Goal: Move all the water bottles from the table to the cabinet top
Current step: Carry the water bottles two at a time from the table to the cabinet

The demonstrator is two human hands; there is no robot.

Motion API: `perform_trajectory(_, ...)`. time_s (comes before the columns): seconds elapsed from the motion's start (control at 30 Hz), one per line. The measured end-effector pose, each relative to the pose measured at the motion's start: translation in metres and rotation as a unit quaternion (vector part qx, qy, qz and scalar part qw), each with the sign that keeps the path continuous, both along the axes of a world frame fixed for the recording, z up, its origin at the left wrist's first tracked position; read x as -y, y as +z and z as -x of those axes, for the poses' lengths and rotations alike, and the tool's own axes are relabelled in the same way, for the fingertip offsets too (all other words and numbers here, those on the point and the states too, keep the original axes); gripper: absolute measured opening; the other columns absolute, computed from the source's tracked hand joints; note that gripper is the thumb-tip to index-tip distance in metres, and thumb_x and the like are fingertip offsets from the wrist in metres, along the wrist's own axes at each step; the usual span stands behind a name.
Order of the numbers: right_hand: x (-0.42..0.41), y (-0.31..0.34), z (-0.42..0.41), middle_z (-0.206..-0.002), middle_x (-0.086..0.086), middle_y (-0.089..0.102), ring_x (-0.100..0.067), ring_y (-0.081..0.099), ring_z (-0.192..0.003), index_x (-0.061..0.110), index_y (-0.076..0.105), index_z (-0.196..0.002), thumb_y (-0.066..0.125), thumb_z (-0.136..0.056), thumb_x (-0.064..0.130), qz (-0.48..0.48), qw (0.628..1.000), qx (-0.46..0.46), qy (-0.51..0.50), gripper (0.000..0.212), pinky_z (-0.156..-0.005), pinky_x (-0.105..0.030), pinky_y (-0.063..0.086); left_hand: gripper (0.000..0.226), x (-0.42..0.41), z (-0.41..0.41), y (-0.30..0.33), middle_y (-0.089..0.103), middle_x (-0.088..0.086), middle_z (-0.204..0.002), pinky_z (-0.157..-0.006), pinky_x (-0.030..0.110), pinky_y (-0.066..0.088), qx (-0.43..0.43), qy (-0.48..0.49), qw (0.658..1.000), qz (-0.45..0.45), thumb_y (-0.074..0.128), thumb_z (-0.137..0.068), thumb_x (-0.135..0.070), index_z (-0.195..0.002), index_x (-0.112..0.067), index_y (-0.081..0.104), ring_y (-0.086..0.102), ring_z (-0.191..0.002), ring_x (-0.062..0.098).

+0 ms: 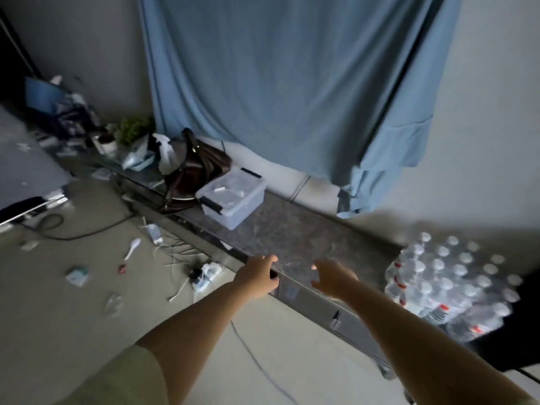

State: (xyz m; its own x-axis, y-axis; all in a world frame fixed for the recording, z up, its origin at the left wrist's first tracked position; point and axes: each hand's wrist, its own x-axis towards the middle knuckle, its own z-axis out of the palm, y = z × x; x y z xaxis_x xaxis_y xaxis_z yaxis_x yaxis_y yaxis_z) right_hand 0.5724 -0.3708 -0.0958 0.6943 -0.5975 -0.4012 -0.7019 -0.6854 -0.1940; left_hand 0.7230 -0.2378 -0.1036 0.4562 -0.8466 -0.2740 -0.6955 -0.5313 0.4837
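A long low cabinet with a dark marbled top runs along the wall. At its right end stand several shrink-wrapped packs of water bottles with white caps and red labels. My left hand is at the cabinet's front edge, fingers loosely curled, holding nothing. My right hand hovers just over the front edge with fingers spread and relaxed, empty, about a hand's width left of the bottles.
A clear lidded storage box sits on the cabinet top, with a brown bag, a spray bottle and clutter further left. A blue curtain hangs above. Cables, a power strip and small items lie on the floor at left.
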Motion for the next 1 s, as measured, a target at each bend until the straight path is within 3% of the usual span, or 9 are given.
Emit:
perform_trajectory(0.2, -0.079, 0.011, -0.129, -0.135, -0.009, 0.054, -0.027, 0.053, -0.123, 0.016, 0.049, -0.132, 0.053, -0.092, 0.035, 0.021, 0.989, -0.019, 0.143, 0.044, -0.101, -0.04, 0.046, 0.048, -0.107, -0.084, 0.011, 0.055, 0.011, -0.127, -0.098, 0.034, 0.044, 0.019, 0.116, 0.993, 0.015, 0.061, -0.085, -0.027, -0.131, -0.019, 0.05, 0.052, -0.121, 0.029)
perform_trajectory(0.37, -0.171, 0.012, -0.237, -0.135, -0.009, 0.055, -0.025, 0.052, -0.126, 0.015, 0.05, -0.132, 0.051, -0.094, 0.036, 0.01, 0.974, -0.002, 0.228, 0.043, -0.104, -0.036, 0.041, 0.048, -0.213, -0.167, 0.017, 0.053, 0.012, -0.128, -0.099, 0.038, 0.045, 0.021, 0.193, 0.981, -0.013, 0.06, -0.086, -0.03, -0.131, -0.019, 0.05, 0.049, -0.124, 0.029)
perform_trajectory(0.5, -0.245, 0.014, -0.317, -0.127, -0.011, 0.061, -0.027, 0.056, -0.118, 0.014, 0.057, -0.12, 0.05, -0.093, 0.036, -0.019, 0.963, 0.022, 0.267, 0.036, -0.099, -0.037, 0.046, 0.048, -0.29, -0.23, 0.023, 0.052, 0.016, -0.13, -0.099, 0.035, 0.045, 0.025, 0.262, 0.965, -0.014, 0.061, -0.088, -0.029, -0.132, -0.016, 0.05, 0.051, -0.123, 0.03)
perform_trajectory(0.73, -0.356, 0.008, -0.431, -0.134, -0.007, 0.056, -0.023, 0.051, -0.125, 0.018, 0.051, -0.131, 0.047, -0.096, 0.04, -0.02, 0.926, 0.003, 0.378, 0.041, -0.103, -0.036, 0.041, 0.046, -0.416, -0.305, 0.009, 0.055, 0.017, -0.126, -0.103, 0.034, 0.04, 0.003, 0.386, 0.922, -0.017, 0.06, -0.089, -0.031, -0.13, -0.012, 0.052, 0.05, -0.123, 0.03)
perform_trajectory(1.0, -0.426, 0.003, -0.564, -0.133, -0.009, 0.055, -0.025, 0.052, -0.123, 0.013, 0.05, -0.131, 0.047, -0.097, 0.038, -0.001, 0.86, -0.019, 0.51, 0.042, -0.101, -0.035, 0.044, 0.044, -0.494, -0.38, 0.006, 0.05, 0.014, -0.13, -0.104, 0.034, 0.041, -0.021, 0.515, 0.857, -0.003, 0.058, -0.092, -0.032, -0.132, -0.017, 0.049, 0.048, -0.124, 0.027)
